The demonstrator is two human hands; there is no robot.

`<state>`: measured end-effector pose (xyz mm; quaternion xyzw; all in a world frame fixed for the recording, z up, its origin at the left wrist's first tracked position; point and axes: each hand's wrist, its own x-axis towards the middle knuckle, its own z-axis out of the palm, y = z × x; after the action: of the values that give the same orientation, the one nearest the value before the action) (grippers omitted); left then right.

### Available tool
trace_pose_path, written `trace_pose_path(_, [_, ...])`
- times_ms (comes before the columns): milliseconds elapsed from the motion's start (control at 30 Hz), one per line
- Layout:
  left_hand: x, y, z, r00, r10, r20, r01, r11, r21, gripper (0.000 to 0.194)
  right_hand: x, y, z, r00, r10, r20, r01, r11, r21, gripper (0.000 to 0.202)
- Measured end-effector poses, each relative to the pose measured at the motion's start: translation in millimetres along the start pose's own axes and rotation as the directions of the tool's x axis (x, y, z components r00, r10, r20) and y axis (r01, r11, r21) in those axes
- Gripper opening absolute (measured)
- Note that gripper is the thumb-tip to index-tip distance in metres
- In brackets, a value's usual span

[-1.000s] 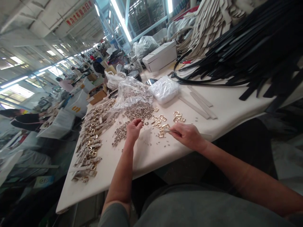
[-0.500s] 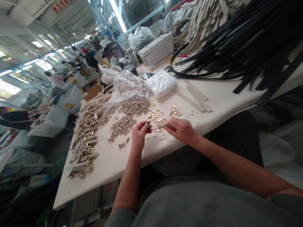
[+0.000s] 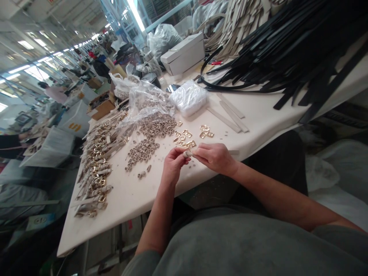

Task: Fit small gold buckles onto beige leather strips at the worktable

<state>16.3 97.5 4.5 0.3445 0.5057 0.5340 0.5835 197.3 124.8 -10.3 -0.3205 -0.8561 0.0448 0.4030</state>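
Observation:
Over the front edge of the table, my left hand pinches a small beige strap loop between thumb and fingers. My right hand is closed round a beige strap, whose tail sticks out past the wrist. The strap's other end meets the loop, fingertips nearly touching; whether it has entered the loop I cannot tell. Just beyond both hands lie gold buckles, with a second group of buckles to the right. A heap of similar loops lies left of my left hand.
Finished-looking straps with buckles line the table's left side. Behind the loops are a clear plastic bag and a white wrapped packet. Loose beige strips and black straps lie to the right. A white box stands behind.
My hands have come together: the strap end in my right hand now meets the loop in my left, where a gap showed before. The view has shifted slightly.

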Motion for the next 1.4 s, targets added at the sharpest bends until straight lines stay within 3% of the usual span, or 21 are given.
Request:
trace_pose_path(233, [-13,-3,-7.5,0.999,0.036,0.007,-0.037,0.999,0.04,0.029,1,-4,-6,0.998,-0.067,0.016,0.067,0.998,-0.003,0.034])
trace_pose_path(500, [-28,-3,-25.1,0.985,-0.065,0.163,0.047,0.993,0.112,0.035,-1,-14,-2,0.97,-0.201,0.139,0.195,0.979,0.051,0.033])
trace_pose_path(567, [-32,-3,-27.7,0.982,-0.052,0.179,0.034,0.994,0.105,0.036,-3,-17,0,0.974,-0.165,0.153,0.146,0.981,0.126,0.027])
trace_pose_path(633, [-37,-4,-28.2,0.988,-0.018,0.151,0.007,0.997,0.074,0.039,-5,-20,2,0.984,-0.057,0.168,0.017,0.973,0.231,0.019])
trace_pose_path(767, [-44,-10,-22.4,0.995,-0.004,0.1,0.0,0.999,0.042,0.043,-7,-29,5,0.955,0.143,0.261,-0.231,0.909,0.348,0.042])
trace_pose_path(933, [-49,-16,-13.8,0.998,0.02,0.053,-0.024,0.996,0.081,0.041,-5,-34,9,0.92,0.233,0.314,-0.35,0.849,0.396,0.048])
trace_pose_path(1100, [-48,-17,-19.3,0.998,0.059,0.005,-0.059,0.989,0.139,0.031,-1,-34,9,0.878,0.223,0.422,-0.426,0.766,0.481,0.029])
trace_pose_path(1400, [-43,-5,-39.4,0.995,0.102,-0.022,-0.091,0.947,0.309,0.025,7,-26,-1,0.803,0.173,0.571,-0.464,0.783,0.415,0.021])
